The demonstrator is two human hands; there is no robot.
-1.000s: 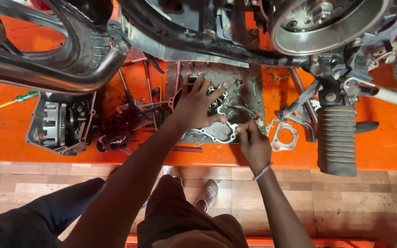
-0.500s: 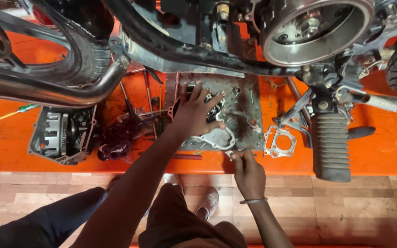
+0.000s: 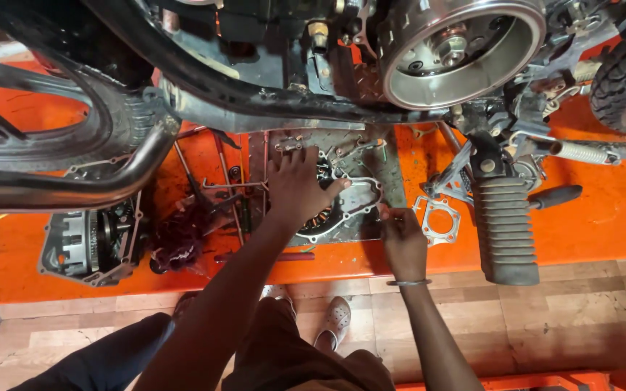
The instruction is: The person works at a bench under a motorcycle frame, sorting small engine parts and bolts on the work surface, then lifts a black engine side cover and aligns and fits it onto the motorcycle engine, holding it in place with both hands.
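Your left hand [image 3: 297, 190] stays spread flat on the cover [image 3: 342, 210]; right hand [image 3: 402, 242] has slid down, pinching its edge.

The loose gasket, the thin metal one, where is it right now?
In the head view the loose gasket lies flat on the orange platform, just right of the right hand and left of the ribbed footpeg.
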